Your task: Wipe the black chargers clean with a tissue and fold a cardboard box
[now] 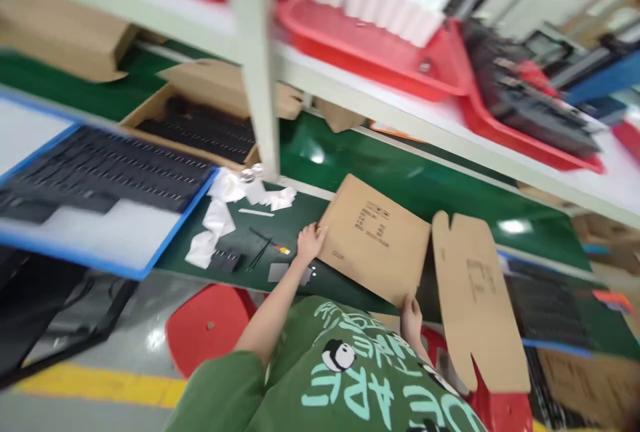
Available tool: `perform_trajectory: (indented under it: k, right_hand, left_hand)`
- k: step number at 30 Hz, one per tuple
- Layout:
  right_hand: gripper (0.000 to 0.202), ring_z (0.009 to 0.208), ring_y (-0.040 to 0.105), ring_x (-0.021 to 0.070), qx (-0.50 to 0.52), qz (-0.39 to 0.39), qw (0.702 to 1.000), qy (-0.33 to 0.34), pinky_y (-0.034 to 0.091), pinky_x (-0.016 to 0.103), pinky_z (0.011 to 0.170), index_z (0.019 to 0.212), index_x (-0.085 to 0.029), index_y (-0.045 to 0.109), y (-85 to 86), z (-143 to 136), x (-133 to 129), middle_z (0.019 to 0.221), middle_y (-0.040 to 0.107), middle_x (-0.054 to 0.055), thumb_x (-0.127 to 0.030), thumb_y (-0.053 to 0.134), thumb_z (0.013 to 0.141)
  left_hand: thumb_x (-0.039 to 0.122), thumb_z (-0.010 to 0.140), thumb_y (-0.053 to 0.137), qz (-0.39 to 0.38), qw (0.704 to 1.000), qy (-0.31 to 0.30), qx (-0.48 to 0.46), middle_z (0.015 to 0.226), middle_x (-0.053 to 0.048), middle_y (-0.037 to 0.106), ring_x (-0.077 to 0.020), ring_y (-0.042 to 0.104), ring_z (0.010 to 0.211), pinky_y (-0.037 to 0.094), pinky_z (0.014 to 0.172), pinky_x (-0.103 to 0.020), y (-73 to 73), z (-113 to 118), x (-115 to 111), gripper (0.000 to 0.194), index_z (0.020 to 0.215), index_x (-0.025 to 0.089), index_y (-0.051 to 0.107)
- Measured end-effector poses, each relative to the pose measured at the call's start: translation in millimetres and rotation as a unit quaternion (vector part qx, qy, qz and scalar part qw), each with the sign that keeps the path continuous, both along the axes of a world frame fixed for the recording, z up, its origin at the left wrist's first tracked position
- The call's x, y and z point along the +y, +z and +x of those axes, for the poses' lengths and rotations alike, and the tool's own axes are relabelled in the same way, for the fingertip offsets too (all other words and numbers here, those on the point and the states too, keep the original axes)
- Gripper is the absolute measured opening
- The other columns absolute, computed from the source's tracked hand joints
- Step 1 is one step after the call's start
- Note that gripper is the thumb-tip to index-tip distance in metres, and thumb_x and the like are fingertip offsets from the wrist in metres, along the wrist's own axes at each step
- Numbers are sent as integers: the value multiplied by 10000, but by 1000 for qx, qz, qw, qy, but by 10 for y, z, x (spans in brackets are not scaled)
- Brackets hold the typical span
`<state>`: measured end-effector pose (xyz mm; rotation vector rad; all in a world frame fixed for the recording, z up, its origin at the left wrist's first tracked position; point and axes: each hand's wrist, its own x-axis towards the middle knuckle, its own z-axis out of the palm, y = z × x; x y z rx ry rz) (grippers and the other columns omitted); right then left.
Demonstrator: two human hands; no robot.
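My left hand (310,242) grips the left corner of a brown cardboard box (377,239) with black print, held over the green worktable (420,182). At the box's lower corner, my right hand (411,320) holds its edge. The box's long open flap (477,299) hangs out to the right. My green printed shirt (345,372) fills the bottom of the view. The picture is tilted and blurred.
A blue-edged tray of black parts on white foam (100,185) lies at the left, with an open carton of black parts (200,125) behind it. Crumpled white wrappers (220,212) and small tools lie near my left hand. Red trays (380,52) sit on the shelf above. A red stool (210,325) stands below.
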<state>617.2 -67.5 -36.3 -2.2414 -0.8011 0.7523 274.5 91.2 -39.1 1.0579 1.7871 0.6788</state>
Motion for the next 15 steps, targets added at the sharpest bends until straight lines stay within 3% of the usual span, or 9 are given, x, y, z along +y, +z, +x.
perform_trajectory:
  k: [7, 12, 15]
  right_hand:
    - [356, 1101, 626, 224, 31, 52, 995, -74, 542, 448, 956, 1224, -151, 608, -88, -117, 101, 1227, 625, 92, -405, 596, 974]
    - [389, 1169, 597, 242, 46, 78, 991, -99, 510, 485, 1007, 1277, -163, 585, -115, -185, 148, 1303, 591, 107, -409, 594, 974]
    - [400, 1214, 572, 254, 69, 91, 985, -132, 485, 506, 1039, 1296, -170, 575, -146, -228, 163, 1341, 569, 113, -408, 591, 975]
  left_hand:
    - [384, 964, 614, 9, 997, -56, 53, 1230, -99, 632, -233, 642, 1071, 558, 915, -456, 97, -16, 166, 348, 1230, 158, 603]
    - [398, 969, 604, -18, 989, -65, 132, 1236, -96, 629, -246, 641, 1077, 557, 919, -462, 224, 33, 145, 366, 1244, 156, 597]
    - [401, 971, 598, -14, 972, -111, 206, 1307, -107, 598, -260, 621, 1135, 544, 951, -476, 305, 109, 99, 395, 1295, 177, 572]
